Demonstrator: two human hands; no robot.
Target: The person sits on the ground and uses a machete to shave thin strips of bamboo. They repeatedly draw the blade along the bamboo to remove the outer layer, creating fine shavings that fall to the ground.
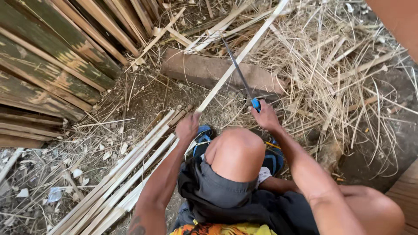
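My left hand (pixel 187 127) grips the near end of a long pale bamboo strip (pixel 244 51) that runs up and to the right across the ground. My right hand (pixel 265 116) is closed on the blue handle of a long dark knife (pixel 237 65), its blade pointing up and left and crossing the strip over a brown wooden block (pixel 204 69). My bent knee (pixel 237 152) sits between both arms.
A bundle of split bamboo strips (pixel 126 178) lies at the lower left. Wide bamboo slats (pixel 48 65) are stacked at the upper left. Dry shavings and thin slivers (pixel 335 82) cover the ground at right. A wooden plank corner (pixel 407 196) shows at the lower right.
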